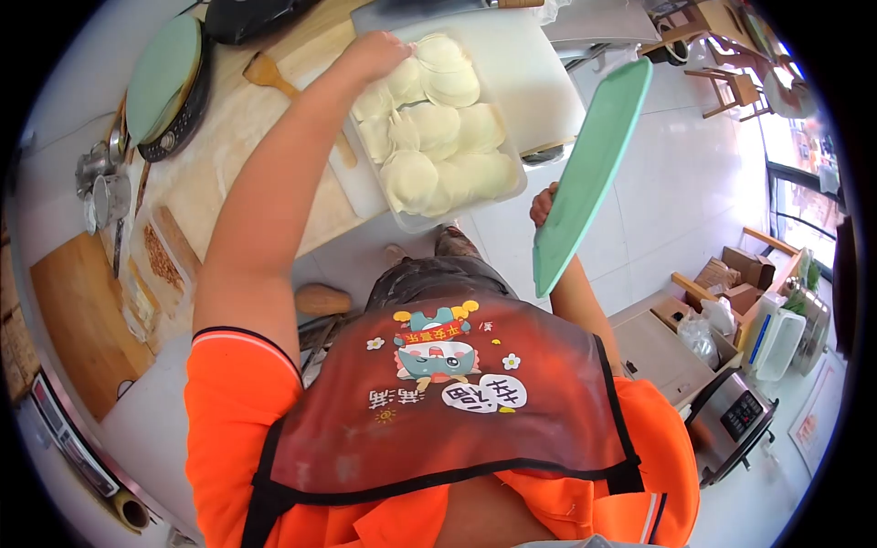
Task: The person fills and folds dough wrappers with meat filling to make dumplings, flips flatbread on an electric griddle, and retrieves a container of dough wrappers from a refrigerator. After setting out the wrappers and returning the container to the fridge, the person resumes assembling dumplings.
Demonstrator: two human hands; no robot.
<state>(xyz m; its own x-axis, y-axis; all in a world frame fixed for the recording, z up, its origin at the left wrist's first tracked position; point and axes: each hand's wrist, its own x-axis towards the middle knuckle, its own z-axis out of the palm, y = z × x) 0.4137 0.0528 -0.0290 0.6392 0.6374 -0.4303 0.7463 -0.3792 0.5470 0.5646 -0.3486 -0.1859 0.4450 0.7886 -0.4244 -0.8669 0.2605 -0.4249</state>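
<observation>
A clear plastic container [516, 178] holds several overlapping stacks of pale round dough wrappers [429, 128]. It sits at the table's near edge, partly past it. My left hand [373, 57] is closed at the container's far left corner, its fingers curled over the rim beside the wrappers; the fingertips are partly hidden. Right of the container, my right hand [544, 205] grips a flat light green lid [594, 173] by its edge. The lid is tilted on its side above the floor and covers part of my right forearm.
A wooden spatula [265, 73] lies on the floury wooden board [233, 137], under my left arm. Behind the container lies a cleaver [411, 11]. A round electric griddle [169, 132] with a green lid stands at left. Cardboard boxes [744, 265] and a cooker [740, 420] are at right.
</observation>
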